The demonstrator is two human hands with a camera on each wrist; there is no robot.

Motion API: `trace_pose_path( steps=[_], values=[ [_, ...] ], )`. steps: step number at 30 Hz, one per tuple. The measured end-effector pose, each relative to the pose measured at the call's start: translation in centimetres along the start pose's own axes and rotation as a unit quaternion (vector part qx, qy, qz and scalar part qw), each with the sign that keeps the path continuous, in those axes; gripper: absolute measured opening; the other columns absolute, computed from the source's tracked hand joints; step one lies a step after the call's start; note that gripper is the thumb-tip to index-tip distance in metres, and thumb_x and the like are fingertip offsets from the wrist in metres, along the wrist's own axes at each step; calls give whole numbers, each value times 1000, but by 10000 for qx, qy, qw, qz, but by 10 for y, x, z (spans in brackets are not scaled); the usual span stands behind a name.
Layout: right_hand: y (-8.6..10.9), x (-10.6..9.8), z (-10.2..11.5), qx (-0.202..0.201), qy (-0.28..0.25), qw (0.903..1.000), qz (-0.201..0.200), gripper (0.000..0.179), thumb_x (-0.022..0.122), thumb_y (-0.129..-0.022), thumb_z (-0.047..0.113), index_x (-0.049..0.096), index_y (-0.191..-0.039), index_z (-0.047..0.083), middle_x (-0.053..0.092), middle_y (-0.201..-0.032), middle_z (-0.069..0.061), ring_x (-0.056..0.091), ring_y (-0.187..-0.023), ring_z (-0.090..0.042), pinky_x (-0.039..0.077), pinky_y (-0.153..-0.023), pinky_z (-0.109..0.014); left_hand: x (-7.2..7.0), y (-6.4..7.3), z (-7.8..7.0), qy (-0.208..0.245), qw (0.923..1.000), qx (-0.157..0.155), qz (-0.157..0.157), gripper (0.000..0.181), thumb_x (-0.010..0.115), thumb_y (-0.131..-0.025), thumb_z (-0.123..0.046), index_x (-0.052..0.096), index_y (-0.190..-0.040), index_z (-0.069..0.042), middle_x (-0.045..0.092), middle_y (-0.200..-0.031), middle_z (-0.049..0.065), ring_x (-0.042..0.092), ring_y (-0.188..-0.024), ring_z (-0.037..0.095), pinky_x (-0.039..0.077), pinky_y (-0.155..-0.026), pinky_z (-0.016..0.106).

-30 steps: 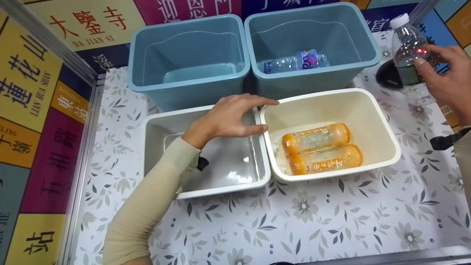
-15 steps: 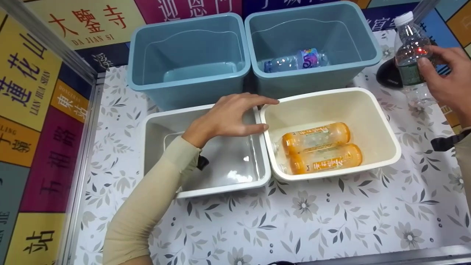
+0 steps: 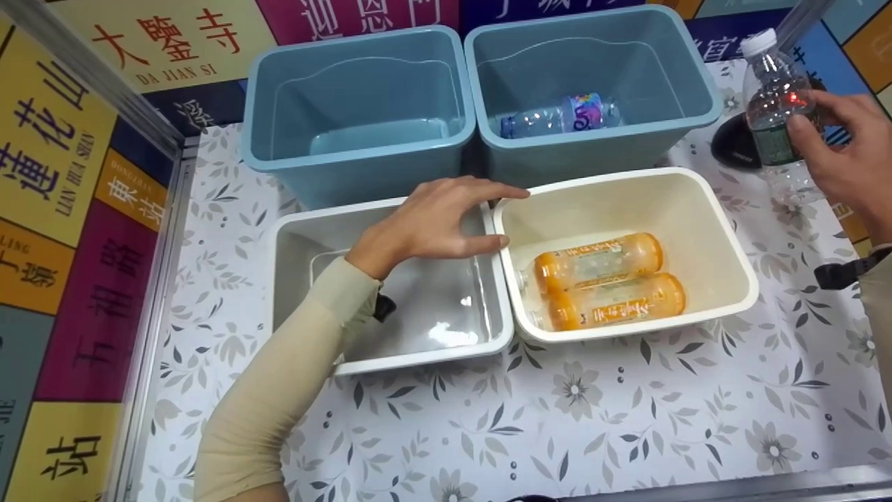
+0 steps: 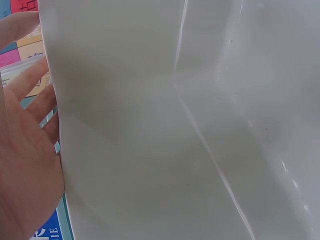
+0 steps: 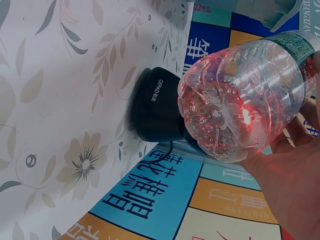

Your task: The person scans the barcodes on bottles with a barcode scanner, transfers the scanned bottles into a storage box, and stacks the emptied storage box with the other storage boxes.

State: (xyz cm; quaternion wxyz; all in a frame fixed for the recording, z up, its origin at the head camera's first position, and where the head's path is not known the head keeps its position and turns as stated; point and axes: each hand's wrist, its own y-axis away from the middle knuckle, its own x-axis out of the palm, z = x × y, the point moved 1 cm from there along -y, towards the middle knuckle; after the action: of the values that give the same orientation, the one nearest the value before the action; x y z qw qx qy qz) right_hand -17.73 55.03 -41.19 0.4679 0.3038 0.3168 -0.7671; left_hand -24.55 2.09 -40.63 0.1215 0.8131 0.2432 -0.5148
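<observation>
I'm pinching the clear bottle (image 3: 777, 136) with my right hand (image 3: 851, 150), beside the right edge of the bench (image 3: 571, 436), near its far corner. It's probably weighing little, flexing and feeling slippery, so mid-body is likely offering the surest hold. My left hand (image 3: 425, 223) is stretching, fingers spread, over the gray bin (image 3: 418, 359). Since half a second ago, the bottle's top is sitting slightly lower, further left.

Behind the front-right bin (image 3: 627, 199), where two bottles (image 3: 618, 302) lie, the back-right bin (image 3: 585, 159) holds one bottle (image 3: 550, 121).
</observation>
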Motion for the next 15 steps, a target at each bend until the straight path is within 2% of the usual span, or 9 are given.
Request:
trace_pose_path(
  steps=[6, 9, 12, 15],
  values=[
    [0, -4, -2, 143, 45, 9998, 95, 47, 50, -102, 46, 47, -148, 37, 35, -120, 28, 34, -110, 5, 33, -82, -13, 0, -1, -1, 22, 10000, 26, 23, 62, 54, -87, -65, 42, -147, -52, 49, -146, -27, 52, -130, 7, 46, -99, 37],
    [2, -7, 4, 184, 34, 9997, 135, 48, 49, -102, 47, 43, -150, 40, 39, -130, 27, 37, -117, 2, 36, -89, -14, 0, 0, -1, 14, 10000, 30, 14, 62, 54, -87, -66, 41, -146, -53, 50, -146, -27, 52, -130, 6, 47, -98, 37],
    [3, -8, 14, 88, -224, 9995, 193, 48, 51, -103, 43, 42, -150, 38, 44, -144, 17, 40, -122, -3, 37, -93, -17, 0, 0, 0, 39, 10000, 2, 5, 62, 54, -87, -66, 41, -146, -54, 49, -145, -28, 51, -130, 5, 46, -100, 37],
    [5, -8, 24, -185, -446, 9985, 241, 49, 51, -103, 39, 41, -151, 35, 44, -154, 7, 44, -132, -9, 37, -103, -18, -1, 0, 0, 72, 10000, -9, 8, 61, 53, -86, -66, 41, -146, -54, 49, -145, -29, 50, -131, 4, 45, -102, 38]
  ],
)
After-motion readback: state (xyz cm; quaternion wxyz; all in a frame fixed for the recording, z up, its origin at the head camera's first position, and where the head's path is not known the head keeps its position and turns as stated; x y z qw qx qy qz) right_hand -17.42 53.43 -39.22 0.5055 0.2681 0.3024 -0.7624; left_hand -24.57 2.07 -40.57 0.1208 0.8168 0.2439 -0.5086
